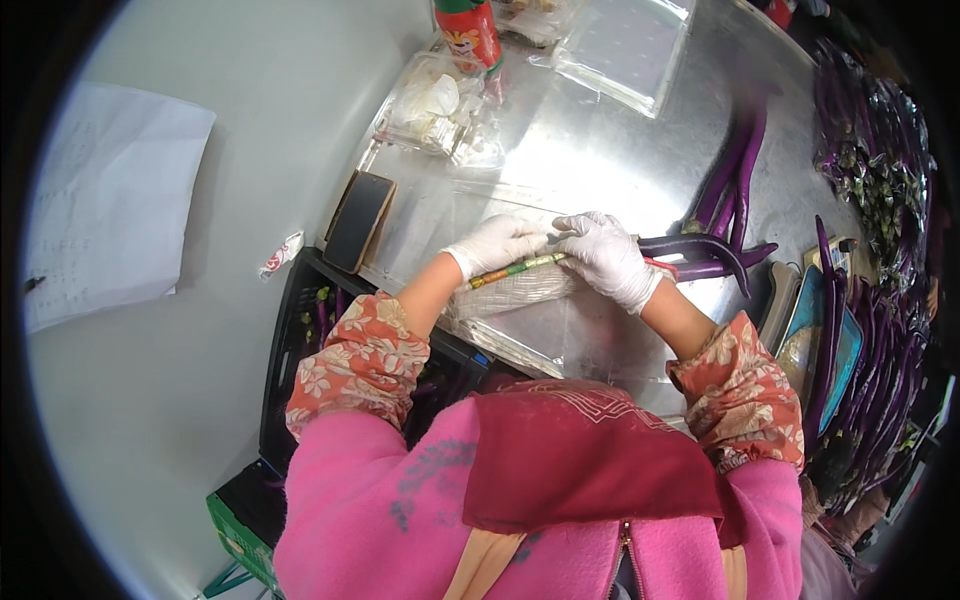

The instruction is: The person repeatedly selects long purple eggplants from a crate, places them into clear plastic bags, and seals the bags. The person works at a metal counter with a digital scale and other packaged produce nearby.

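My left hand [501,244], in a white glove, rests with bent fingers at the far edge of a stack of clear plastic bags [517,296] on the metal table [592,157]. Close beside it my right hand [604,259], gloved the same way, has its fingertips curled towards the left ones. Whether they pinch the thin clear film between them is hard to see. A narrow green and orange patterned strip [517,271] lies across the stack under both hands. Just right of my right wrist are a dark curved eggplant [701,246] and a purple eggplant [720,266].
More long eggplants [739,172] lie farther back. Bagged eggplants [874,127] and loose ones [877,360] fill the right side, near a scale [780,300]. At left are a smartphone [361,221], a clear plastic box [427,105], a red bottle [469,37] and a black crate [289,360].
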Motion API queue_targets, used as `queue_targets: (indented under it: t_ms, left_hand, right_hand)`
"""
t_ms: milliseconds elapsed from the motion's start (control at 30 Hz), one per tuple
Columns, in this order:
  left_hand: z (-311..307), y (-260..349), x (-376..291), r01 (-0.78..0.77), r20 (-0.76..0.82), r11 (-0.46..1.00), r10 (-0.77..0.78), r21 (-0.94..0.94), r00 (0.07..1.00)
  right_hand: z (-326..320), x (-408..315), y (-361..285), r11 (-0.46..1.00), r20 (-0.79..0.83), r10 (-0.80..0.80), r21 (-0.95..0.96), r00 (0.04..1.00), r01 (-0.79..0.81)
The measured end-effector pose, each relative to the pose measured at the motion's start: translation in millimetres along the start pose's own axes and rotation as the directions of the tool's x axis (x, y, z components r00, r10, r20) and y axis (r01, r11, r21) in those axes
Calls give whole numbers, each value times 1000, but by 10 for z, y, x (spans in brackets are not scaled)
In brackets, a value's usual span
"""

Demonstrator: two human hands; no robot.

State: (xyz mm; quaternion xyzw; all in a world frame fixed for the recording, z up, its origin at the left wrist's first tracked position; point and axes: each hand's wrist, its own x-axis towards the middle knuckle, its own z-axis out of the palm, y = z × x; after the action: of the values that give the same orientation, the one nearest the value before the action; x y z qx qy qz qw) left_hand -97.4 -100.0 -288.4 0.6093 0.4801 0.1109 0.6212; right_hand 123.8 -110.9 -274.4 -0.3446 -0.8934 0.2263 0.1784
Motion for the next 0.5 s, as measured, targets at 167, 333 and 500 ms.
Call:
queue_targets:
  t_ms: [167, 333, 500]
  left_hand:
    - [4, -43, -236, -160, -61, 906, 199, 393, 978]
    - [419, -72, -491, -40, -124, 496, 292, 868, 948]
    - [622, -51, -396, 13, -249, 491, 418, 871, 874]
  right_hand:
    - [52, -156, -52, 997, -37, -68, -43, 997, 67]
    - [169, -542, -211, 991, -113, -123, -61, 986, 117]
    - [265, -651, -234, 999, 30, -30, 40, 999, 29]
